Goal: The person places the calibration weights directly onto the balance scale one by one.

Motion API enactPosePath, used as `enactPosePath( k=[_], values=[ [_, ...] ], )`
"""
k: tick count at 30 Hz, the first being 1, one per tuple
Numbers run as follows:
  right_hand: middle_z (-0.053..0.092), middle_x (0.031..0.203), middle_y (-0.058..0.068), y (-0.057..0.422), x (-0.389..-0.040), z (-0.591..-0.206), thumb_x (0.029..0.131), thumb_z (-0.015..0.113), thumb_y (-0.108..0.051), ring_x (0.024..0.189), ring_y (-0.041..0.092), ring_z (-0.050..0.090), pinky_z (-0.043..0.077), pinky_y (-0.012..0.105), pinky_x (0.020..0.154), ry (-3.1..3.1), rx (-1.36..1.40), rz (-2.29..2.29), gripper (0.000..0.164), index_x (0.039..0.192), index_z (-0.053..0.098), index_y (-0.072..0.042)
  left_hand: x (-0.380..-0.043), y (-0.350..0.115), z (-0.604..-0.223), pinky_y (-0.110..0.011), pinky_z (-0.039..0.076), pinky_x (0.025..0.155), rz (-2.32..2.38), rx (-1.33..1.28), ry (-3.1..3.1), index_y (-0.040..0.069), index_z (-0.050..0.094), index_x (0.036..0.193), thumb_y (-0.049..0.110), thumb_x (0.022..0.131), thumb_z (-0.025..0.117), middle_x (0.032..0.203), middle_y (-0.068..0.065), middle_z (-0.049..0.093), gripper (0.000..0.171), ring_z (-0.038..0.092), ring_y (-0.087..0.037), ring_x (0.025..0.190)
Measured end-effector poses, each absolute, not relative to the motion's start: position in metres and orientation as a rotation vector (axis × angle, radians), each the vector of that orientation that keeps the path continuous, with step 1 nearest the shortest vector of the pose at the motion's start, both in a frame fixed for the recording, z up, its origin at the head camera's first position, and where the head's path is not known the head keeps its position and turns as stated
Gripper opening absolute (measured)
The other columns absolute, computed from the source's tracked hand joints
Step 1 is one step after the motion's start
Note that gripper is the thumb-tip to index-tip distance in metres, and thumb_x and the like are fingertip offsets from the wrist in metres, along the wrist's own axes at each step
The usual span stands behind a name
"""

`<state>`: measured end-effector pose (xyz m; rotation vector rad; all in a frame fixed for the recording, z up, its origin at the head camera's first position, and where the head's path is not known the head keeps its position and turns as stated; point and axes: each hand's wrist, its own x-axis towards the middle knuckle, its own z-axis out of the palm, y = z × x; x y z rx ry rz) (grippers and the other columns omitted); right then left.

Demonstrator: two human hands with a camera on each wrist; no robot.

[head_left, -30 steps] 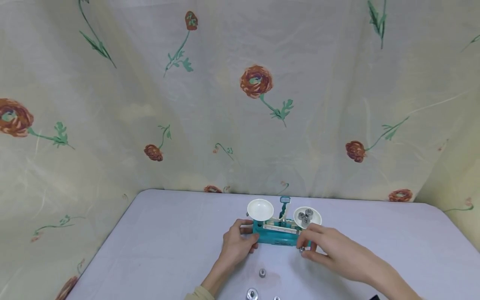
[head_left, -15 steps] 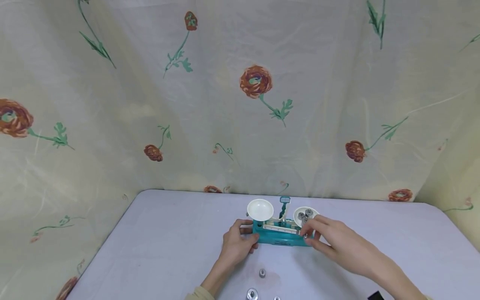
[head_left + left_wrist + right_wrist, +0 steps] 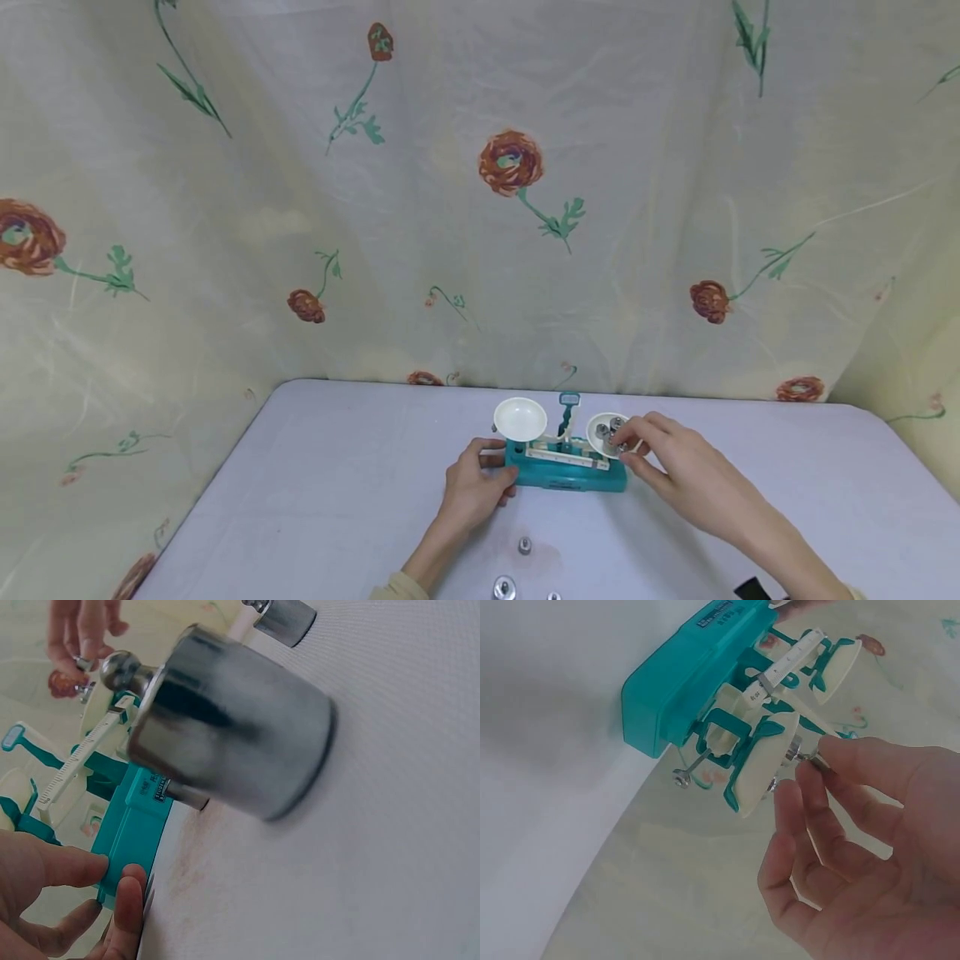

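A teal balance scale (image 3: 570, 477) stands on the table with two white pans. My left hand (image 3: 472, 487) grips the left end of its base, thumb in front; the left wrist view shows the fingers around that end (image 3: 112, 881). Over the right pan (image 3: 596, 422), my right hand (image 3: 682, 483) pinches a small metal weight (image 3: 819, 762) between thumb and fingertips. Several metal weights (image 3: 603, 432) lie in that pan, partly hidden by the fingers. The left pan (image 3: 521, 419) holds nothing visible.
Nearer me on the table stand a small weight (image 3: 525, 546), a larger weight (image 3: 504, 588) and another weight (image 3: 554, 597) cut by the frame edge. A black object (image 3: 752, 589) shows at the bottom right. Flowered cloth (image 3: 450, 208) hangs behind the table.
My right hand has lifted the small weight from in front of the scale's right end up to the right pan. The left hand has stayed on the base.
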<state>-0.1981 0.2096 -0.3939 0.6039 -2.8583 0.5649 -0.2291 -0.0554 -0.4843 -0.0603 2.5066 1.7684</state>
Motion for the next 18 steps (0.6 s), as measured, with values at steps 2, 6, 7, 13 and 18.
enactPosePath(
  k=[2,6,7,13,18],
  values=[
    [0.069,0.106,-0.005,0.2102,-0.1994,-0.3941,0.091,0.074,-0.017,0.091,0.008,0.064,0.059,0.025,0.074,-2.872,0.580,0.566,0.018,0.108,0.068,-0.023,-0.2290,-0.0550,-0.4838,-0.024,0.057,0.055,1.765,-0.062,2.511,0.007,0.056,0.132,0.012,0.091,0.071,0.111,-0.015,0.071,0.044,0.066,-0.011,0.062],
    [0.069,0.104,-0.005,0.2098,-0.2009,-0.3954,0.091,0.074,-0.017,0.092,0.009,0.064,0.060,0.027,0.076,-2.902,0.554,0.574,0.018,0.107,0.067,-0.023,-0.2290,-0.0551,-0.4835,-0.024,0.056,0.055,1.765,-0.067,2.512,0.007,0.056,0.132,0.012,0.091,0.071,0.110,-0.015,0.071,0.044,0.066,-0.010,0.062],
    [0.069,0.104,-0.005,0.2097,-0.2012,-0.3957,0.091,0.074,-0.017,0.092,0.009,0.064,0.060,0.027,0.076,-2.904,0.556,0.577,0.018,0.108,0.067,-0.022,-0.2291,-0.0552,-0.4835,-0.024,0.057,0.055,1.768,-0.068,2.511,0.007,0.057,0.132,0.012,0.091,0.072,0.110,-0.015,0.071,0.044,0.066,-0.010,0.062],
    [0.070,0.105,-0.002,0.2084,-0.2025,-0.3975,0.091,0.075,-0.018,0.088,0.009,0.063,0.058,0.025,0.072,-2.891,0.488,0.570,0.018,0.108,0.068,-0.020,-0.2296,-0.0557,-0.4847,-0.024,0.057,0.055,1.768,-0.071,2.512,0.007,0.057,0.132,0.012,0.091,0.071,0.110,-0.015,0.071,0.044,0.066,-0.010,0.061],
    [0.069,0.101,-0.003,0.2084,-0.2049,-0.4003,0.089,0.077,-0.020,0.083,0.007,0.060,0.053,0.018,0.065,-2.869,0.449,0.552,0.020,0.107,0.069,-0.018,-0.2296,-0.0551,-0.4852,-0.024,0.057,0.055,1.765,-0.077,2.512,0.007,0.057,0.132,0.012,0.091,0.071,0.110,-0.015,0.071,0.044,0.066,-0.010,0.061]
  ],
)
